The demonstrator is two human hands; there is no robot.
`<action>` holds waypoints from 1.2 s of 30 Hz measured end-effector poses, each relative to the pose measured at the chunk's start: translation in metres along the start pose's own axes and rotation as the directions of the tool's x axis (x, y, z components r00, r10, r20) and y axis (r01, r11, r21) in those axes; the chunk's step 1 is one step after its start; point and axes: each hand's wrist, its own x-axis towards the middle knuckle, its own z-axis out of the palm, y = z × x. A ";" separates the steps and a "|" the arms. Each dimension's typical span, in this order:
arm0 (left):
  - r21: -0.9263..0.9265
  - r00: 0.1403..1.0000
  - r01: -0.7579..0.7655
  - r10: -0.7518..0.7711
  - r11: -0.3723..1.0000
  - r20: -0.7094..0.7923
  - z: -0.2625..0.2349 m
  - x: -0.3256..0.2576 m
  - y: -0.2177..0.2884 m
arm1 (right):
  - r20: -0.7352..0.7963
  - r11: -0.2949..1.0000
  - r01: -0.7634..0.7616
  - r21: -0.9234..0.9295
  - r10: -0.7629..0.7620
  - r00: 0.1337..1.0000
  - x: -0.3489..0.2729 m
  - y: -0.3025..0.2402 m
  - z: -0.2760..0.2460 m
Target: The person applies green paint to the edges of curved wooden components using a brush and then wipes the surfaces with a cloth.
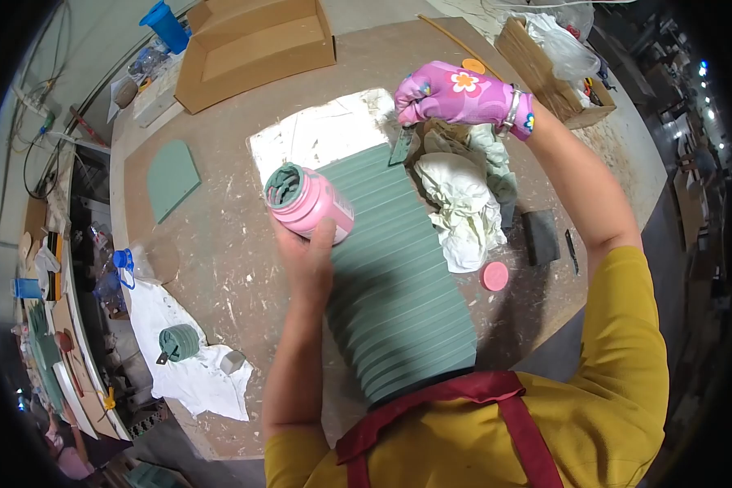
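My bare left hand point(307, 256) is wrapped round a pink jar point(333, 213), tilted so its open mouth shows thick grey-green paste inside. The jar is held over the left edge of a green ribbed panel point(403, 276), which stretches from my waist to the middle of the table. In a purple flowered glove, my right hand point(459, 93) is closed on a small scraper point(401, 146). Its green-smeared blade points down at the panel's far right corner; whether it touches cannot be made out. White paint-marked paper point(321, 130) lies at the panel's far end.
Right of the panel lie crumpled rags point(464, 203), a pink lid point(494, 276) and a dark block point(540, 237). A cardboard box point(256, 53) sits at the back, a wooden box point(537, 69) far right. At left are an arched green piece point(173, 179) and a white cloth point(207, 394).
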 end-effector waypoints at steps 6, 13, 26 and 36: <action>0.033 1.000 -0.006 0.006 0.999 0.026 -0.001 0.005 0.005 | 0.111 0.999 -0.037 -0.027 0.040 0.993 0.025 0.012 0.003; 0.034 1.000 -0.002 0.001 0.999 0.017 -0.002 0.002 0.007 | 0.032 0.979 0.127 0.158 -0.134 0.991 0.032 0.013 -0.001; 0.027 1.000 0.006 -0.007 1.000 0.013 0.002 0.003 0.005 | -0.048 0.972 0.190 0.140 -0.185 0.982 0.025 0.017 0.001; -0.071 0.995 -0.036 0.030 0.997 -0.092 -0.013 -0.001 0.000 | -0.098 0.999 0.040 -0.027 -0.043 0.994 0.010 0.007 -0.001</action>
